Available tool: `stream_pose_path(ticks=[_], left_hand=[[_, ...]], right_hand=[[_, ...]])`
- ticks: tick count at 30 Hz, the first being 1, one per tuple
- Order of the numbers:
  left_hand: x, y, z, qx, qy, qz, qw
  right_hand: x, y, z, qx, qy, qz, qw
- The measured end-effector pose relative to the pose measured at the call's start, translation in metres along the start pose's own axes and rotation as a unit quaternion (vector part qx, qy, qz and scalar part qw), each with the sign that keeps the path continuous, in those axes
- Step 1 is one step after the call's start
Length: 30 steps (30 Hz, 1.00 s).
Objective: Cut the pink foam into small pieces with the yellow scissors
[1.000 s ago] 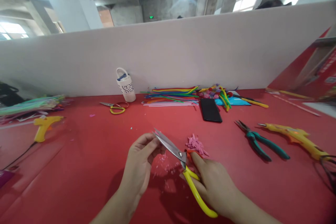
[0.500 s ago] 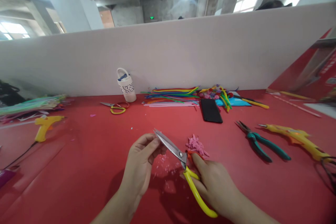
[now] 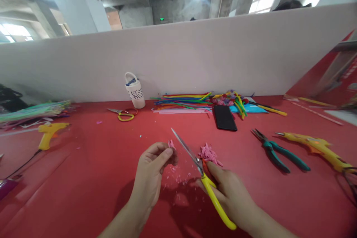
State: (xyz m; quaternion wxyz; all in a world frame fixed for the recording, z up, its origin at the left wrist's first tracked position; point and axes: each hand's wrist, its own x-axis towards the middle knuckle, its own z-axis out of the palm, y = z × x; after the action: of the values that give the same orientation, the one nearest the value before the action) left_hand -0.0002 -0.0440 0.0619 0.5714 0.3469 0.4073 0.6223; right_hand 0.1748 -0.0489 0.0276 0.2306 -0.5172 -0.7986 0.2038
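Pink foam scrap (image 3: 170, 144), a small frilled piece, sits pinched between the thumb and fingertips of the left hand (image 3: 152, 173), raised a little above the red table covering (image 3: 92, 178); I log that grip as narrow and closed on the scrap. Far left, I note a flat stack of pale green and mixed craft strips (image 3: 33, 111) and a yellow glue gun with a black cord (image 3: 48, 134) near the table edge. Further back lie small yellow-handled scissors (image 3: 124, 115) and a white patterned cup with a loop handle (image 3: 134, 91) against the white partition. Just right of the scrap, the steel blades of the large yellow-handled scissors (image 3: 202, 173) point up and away, closed or nearly so, clear of the scrap; the right hand (image 3: 228, 195) wraps the handles firmly. Tiny pink offcuts (image 3: 178, 178) are scattered on the table between the hands, and a loose heap of cut pink pieces (image 3: 209, 153) rests just beyond the right hand. My judgement: a good share of cutting is done, and the held scrap may want more trimming. Rightward are bundled coloured pipe cleaners (image 3: 184, 103), a black phone (image 3: 224, 117), green-handled pliers (image 3: 280, 152) and a second yellow glue gun (image 3: 316, 145).
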Motion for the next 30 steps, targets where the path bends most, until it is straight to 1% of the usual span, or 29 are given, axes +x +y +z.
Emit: stream_pose_path(ticks=[3, 5, 9, 12, 14, 18, 23, 25, 27, 29, 30], left_hand=[[-0.001, -0.001, 0.001, 0.04, -0.005, 0.007, 0.999], [-0.001, -0.002, 0.001, 0.062, -0.004, 0.005, 0.998], [-0.001, -0.007, 0.003, 0.119, -0.016, -0.011, 0.993], [-0.003, -0.014, 0.007, 0.179, -0.032, -0.021, 0.983], [-0.005, -0.019, 0.01, 0.231, -0.044, -0.017, 0.972], [-0.01, -0.03, 0.013, 0.336, -0.075, 0.024, 0.939], [-0.016, -0.034, 0.018, 0.424, -0.118, 0.078, 0.895], [-0.017, -0.034, 0.019, 0.441, -0.129, 0.093, 0.883], [-0.016, -0.033, 0.018, 0.45, -0.139, 0.099, 0.877], [-0.012, -0.031, 0.013, 0.45, -0.141, 0.101, 0.876], [-0.009, -0.031, 0.011, 0.452, -0.136, 0.102, 0.875]], right_hand=[[0.002, 0.0, -0.002, 0.094, -0.01, 0.018, 0.995], [0.003, -0.002, -0.004, 0.172, -0.018, 0.033, 0.984], [0.004, -0.008, -0.006, 0.323, -0.029, 0.091, 0.942], [0.006, -0.011, -0.008, 0.377, -0.025, 0.133, 0.916], [0.007, -0.012, -0.009, 0.396, -0.028, 0.152, 0.905], [0.007, -0.014, -0.01, 0.428, -0.032, 0.172, 0.887], [0.007, -0.014, -0.006, 0.413, -0.03, 0.164, 0.895], [0.007, -0.013, -0.006, 0.412, -0.024, 0.159, 0.897], [0.01, -0.01, -0.008, 0.404, -0.002, 0.166, 0.9], [0.014, -0.003, -0.013, 0.383, 0.041, 0.188, 0.903], [0.017, 0.002, -0.016, 0.366, 0.07, 0.212, 0.903]])
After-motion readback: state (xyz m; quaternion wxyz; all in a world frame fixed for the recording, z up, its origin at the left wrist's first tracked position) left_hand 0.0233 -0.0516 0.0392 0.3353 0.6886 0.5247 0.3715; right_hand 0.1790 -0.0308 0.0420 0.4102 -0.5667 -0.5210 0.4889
